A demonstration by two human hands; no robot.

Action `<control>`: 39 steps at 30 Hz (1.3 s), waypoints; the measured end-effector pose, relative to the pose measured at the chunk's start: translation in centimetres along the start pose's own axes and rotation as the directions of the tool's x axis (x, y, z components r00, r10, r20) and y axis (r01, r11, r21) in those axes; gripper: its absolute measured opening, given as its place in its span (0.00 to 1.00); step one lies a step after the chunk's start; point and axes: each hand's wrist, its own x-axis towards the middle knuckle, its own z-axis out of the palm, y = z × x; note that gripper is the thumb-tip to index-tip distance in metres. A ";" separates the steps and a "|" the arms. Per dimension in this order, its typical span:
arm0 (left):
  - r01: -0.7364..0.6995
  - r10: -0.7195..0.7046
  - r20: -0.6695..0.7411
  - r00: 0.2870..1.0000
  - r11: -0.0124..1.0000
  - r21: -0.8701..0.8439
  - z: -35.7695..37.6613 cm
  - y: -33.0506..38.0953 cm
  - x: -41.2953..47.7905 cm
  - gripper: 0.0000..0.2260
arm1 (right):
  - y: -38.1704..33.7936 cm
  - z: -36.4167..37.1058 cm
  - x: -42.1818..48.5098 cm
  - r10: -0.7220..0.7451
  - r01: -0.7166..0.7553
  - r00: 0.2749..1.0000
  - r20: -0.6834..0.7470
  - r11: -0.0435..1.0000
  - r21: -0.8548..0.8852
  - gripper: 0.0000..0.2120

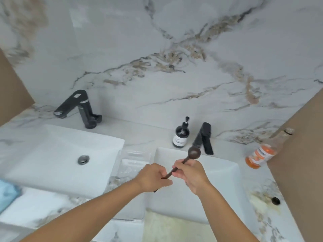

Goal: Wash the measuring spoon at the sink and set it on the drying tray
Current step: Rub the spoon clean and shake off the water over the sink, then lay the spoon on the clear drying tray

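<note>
Fingers of the right hand (189, 173) close around the upper handle of the measuring spoon (181, 164), just below its round bowl, while the left hand (152, 177) pinches the lower part of the same dark handle, whose tail end pokes out beneath it. Held this way, at two points, the spoon tilts bowl-up and away from the person, over the near left part of the right sink (225, 182). The grip looks suited to rubbing or turning the handle, though no water is seen running from the black tap (203, 138) behind the basin, so the washing is probably only starting or paused. A dark soap bottle (181, 135) stands just left of that tap, within easy reach. Between the two basins on the worktop (143, 133) lies a clear drying tray (134, 163), close beside the left hand, handy for setting the spoon down. Farther out are the left sink (57, 154) with its own tap (76, 107), and an orange bottle (262, 152) at the right.
</note>
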 end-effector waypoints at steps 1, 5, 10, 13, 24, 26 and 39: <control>0.036 -0.036 0.010 0.999 0.996 -0.077 -1.0 -0.9 -0.6 0.10 | 0.0 1.7 0.2 -0.006 0.007 0.999 0.045 1.000 -0.024 0.03; 0.173 -0.136 0.141 0.981 0.939 -0.296 -4.6 -4.7 -3.1 0.03 | 0.9 8.0 1.3 0.096 -0.066 0.968 0.232 0.989 -0.133 0.09; 0.306 -0.306 0.030 0.952 0.934 -0.184 -6.0 -9.6 -3.5 0.09 | 4.7 13.2 3.8 0.178 -0.148 0.980 0.092 0.953 -0.265 0.07; 0.345 -0.345 -0.063 0.937 0.939 -0.007 -4.7 -11.6 -2.7 0.12 | 7.0 15.0 4.6 0.197 -0.180 0.980 0.002 0.900 -0.396 0.09; 0.387 -0.403 0.016 0.915 0.889 0.246 -0.9 -14.5 1.2 0.22 | 10.0 15.6 6.6 0.135 -0.166 0.986 -0.097 0.759 -0.629 0.05; 0.395 -0.417 0.017 0.909 0.873 0.286 -0.7 -14.9 1.6 0.21 | 10.1 15.7 6.7 0.122 -0.158 0.987 -0.100 0.740 -0.653 0.03; 0.476 -0.493 0.005 0.870 0.843 0.251 -0.9 -14.8 1.7 0.21 | 10.4 15.7 7.2 0.121 -0.146 0.989 -0.086 0.701 -0.698 0.05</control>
